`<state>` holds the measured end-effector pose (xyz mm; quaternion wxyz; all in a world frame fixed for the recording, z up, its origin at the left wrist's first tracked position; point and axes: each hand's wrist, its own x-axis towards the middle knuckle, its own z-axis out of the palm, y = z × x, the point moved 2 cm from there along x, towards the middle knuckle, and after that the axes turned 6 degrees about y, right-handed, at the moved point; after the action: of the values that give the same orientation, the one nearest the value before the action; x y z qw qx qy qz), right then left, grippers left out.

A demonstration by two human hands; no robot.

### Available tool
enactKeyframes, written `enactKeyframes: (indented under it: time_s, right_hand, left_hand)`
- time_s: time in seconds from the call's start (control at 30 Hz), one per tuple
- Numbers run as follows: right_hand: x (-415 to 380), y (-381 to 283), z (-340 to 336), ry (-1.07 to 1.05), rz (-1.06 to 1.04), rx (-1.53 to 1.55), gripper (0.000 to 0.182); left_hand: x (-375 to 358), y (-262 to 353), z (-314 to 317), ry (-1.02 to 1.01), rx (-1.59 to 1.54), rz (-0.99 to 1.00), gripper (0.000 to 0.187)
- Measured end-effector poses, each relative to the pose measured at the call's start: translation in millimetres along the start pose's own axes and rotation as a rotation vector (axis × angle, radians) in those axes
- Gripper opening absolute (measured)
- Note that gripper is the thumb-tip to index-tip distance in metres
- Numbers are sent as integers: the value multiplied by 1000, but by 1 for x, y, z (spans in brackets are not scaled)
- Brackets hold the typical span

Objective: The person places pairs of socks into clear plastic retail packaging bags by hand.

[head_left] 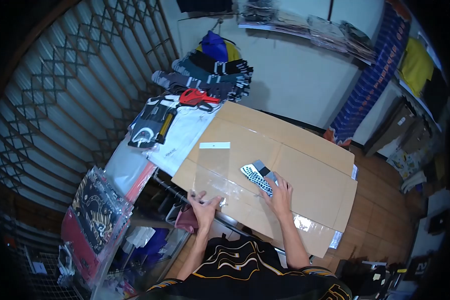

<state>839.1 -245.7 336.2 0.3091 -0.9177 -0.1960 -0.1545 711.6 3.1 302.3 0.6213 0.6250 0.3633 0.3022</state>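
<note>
So the person's leaning over a worktop covered by a flattened cardboard sheet [295,145], with a clear plastic sleeve [216,167] lying flat on it. Left hand [204,206] is pinching the near end of that sleeve with its fingertips, right at the cardboard's front edge. Right hand [280,192] is closed around a folded patterned sock [257,176], black-and-white with a grey band, held just beside the sleeve on the cardboard. Further back there's a red tagging gun [197,97] sitting on white folded stuff, plus a stack of dark socks [212,75] behind it.
</note>
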Motion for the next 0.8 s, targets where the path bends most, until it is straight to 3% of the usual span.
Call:
enactKeyframes:
  time_s: [0.1, 0.13, 0.3, 0.37, 0.4, 0.43, 0.5, 0.8]
  right_hand:
    - [-16, 16, -12, 65, 43, -7, 46]
    - [-21, 21, -15, 86, 59, -3, 47]
    - [-41, 33, -27, 169, 108, -36, 46]
    - [-45, 33, -28, 187, 115, -26, 46]
    - [-46, 35, -27, 202, 107, -23, 45]
    - [-48, 36, -25, 209, 116, -31, 45]
    - [-47, 34, -24, 211, 127, -23, 46]
    - [-39, 25, -21, 145, 198, -137, 51]
  left_hand:
    - [3, 16, 21, 64, 146, 117, 127]
    - [6, 22, 26, 7, 91, 65, 132]
    - [24, 39, 48, -91, 360, 272, 130]
    - [34, 28, 53, -69, 692, 561, 124]
    - [37, 31, 57, -93, 660, 516, 112]
    - [42, 29, 59, -106, 656, 520, 112]
    - [51, 26, 67, -204, 817, 627, 97]
    - [69, 24, 94, -334, 690, 581, 56]
